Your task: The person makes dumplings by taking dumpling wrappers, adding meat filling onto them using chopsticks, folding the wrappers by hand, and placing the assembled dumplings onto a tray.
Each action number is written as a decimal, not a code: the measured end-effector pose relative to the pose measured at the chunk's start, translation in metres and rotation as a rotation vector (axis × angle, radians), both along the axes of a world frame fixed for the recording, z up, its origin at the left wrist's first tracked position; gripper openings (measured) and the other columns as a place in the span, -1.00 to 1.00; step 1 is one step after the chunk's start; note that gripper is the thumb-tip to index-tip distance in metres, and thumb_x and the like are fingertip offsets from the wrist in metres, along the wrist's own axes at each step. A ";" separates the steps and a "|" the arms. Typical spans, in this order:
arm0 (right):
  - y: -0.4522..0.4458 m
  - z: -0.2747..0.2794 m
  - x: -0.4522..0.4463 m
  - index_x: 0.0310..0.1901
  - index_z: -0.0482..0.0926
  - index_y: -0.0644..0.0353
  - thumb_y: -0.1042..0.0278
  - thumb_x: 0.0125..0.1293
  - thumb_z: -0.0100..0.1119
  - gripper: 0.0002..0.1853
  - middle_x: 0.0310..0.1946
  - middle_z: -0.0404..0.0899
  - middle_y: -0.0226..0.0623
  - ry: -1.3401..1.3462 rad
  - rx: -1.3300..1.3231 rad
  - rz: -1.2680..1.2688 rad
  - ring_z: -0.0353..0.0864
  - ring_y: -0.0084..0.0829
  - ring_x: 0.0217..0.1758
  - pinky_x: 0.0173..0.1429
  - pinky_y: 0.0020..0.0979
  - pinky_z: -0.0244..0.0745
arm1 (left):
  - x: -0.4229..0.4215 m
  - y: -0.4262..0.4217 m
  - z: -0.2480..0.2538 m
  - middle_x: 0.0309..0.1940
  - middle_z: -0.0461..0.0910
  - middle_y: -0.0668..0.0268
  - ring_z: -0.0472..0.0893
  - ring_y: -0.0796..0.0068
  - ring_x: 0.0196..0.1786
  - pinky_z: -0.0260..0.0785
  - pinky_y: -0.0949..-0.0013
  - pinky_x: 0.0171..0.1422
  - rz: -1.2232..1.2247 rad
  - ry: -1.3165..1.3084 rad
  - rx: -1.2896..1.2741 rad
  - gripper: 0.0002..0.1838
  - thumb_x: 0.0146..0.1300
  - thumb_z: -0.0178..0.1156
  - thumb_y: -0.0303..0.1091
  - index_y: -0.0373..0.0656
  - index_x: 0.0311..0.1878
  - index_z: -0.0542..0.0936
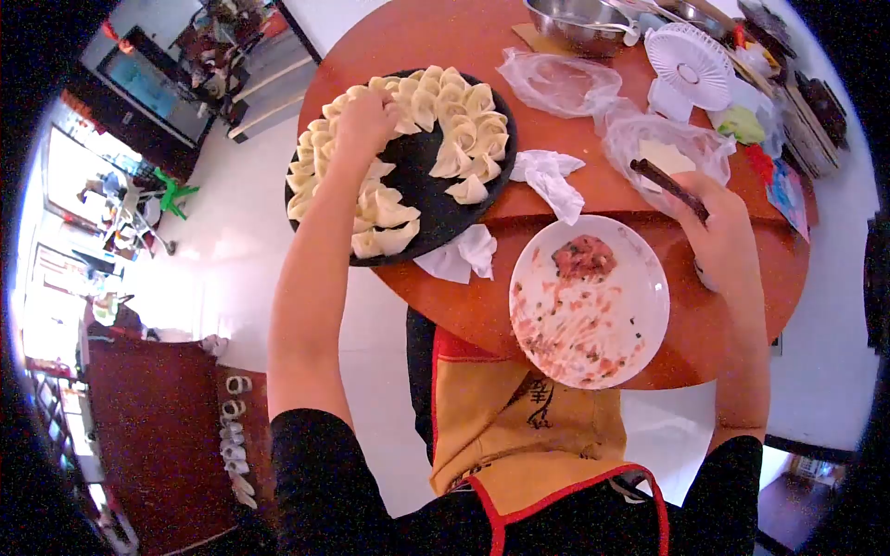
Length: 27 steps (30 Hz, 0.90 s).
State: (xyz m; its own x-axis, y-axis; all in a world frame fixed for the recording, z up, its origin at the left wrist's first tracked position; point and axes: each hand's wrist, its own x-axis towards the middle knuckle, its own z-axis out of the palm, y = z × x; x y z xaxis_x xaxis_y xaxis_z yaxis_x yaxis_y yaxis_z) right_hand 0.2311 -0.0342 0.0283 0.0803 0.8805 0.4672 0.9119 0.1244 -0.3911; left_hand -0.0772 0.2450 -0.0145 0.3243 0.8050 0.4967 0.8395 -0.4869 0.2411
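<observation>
My left hand (367, 122) reaches over a round black tray (422, 199), its fingers closed on a wonton at the tray's upper middle; the fingertips are partly hidden. Folded wontons (451, 102) ring the tray in rows around a bare dark centre. On the right, my right hand (718, 232) is wrapped around dark chopsticks (669, 190). Its fingers are beside a pale stack of wrappers (666, 159) lying on a clear plastic bag. Between my arms, near the table edge, sits a white bowl (649, 320) smeared with filling, with a lump of minced meat (585, 259) at its far side.
Crumpled white tissues (552, 181) lie between tray and bowl, and more paper (464, 255) is under the tray's edge. Toward the back of the round red-brown table (482, 37) are a metal bowl (579, 23), plastic bags (561, 83) and a white ribbed dish (688, 67).
</observation>
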 end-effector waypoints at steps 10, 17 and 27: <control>0.059 -0.013 0.055 -0.27 0.51 0.26 0.23 0.11 0.15 -0.73 -0.35 0.55 -0.12 -0.316 -0.183 -0.085 0.51 -0.13 -0.26 -0.18 -0.23 0.37 | 0.015 0.003 -0.007 -0.21 0.54 0.11 0.50 0.12 -0.08 0.33 0.12 -0.05 0.079 0.216 -0.131 -0.71 0.09 -0.07 -0.22 -0.13 -0.21 0.53; 0.064 -0.016 0.044 -0.19 0.50 0.14 0.24 0.06 0.16 -0.72 -0.24 0.51 -0.18 -0.466 -0.578 -0.086 0.48 -0.23 -0.16 -0.12 -0.25 0.37 | 0.013 -0.067 0.043 -0.19 0.56 0.18 0.52 0.21 -0.09 0.34 0.22 -0.02 -0.145 0.024 0.017 -0.75 0.11 0.06 -0.30 -0.12 -0.13 0.53; 0.071 -0.023 0.084 -0.42 0.53 0.26 0.18 0.08 0.08 -0.73 -0.65 0.46 -0.21 -0.220 -0.433 0.095 0.44 -0.38 -0.57 -0.42 -0.36 0.32 | 0.034 -0.188 0.050 -0.20 0.56 0.28 0.54 0.38 -0.12 0.34 0.43 -0.10 -0.428 -0.413 -0.196 -0.83 0.09 0.13 -0.52 -0.17 -0.21 0.55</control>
State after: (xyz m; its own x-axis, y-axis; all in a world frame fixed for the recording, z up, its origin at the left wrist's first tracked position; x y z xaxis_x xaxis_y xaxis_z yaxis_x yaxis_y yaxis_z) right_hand 0.3149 0.0366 0.0057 -0.0697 0.9962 0.0532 0.9711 0.0799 -0.2247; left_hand -0.0436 0.0566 0.0356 0.4511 0.7349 0.5064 0.3980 -0.6735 0.6228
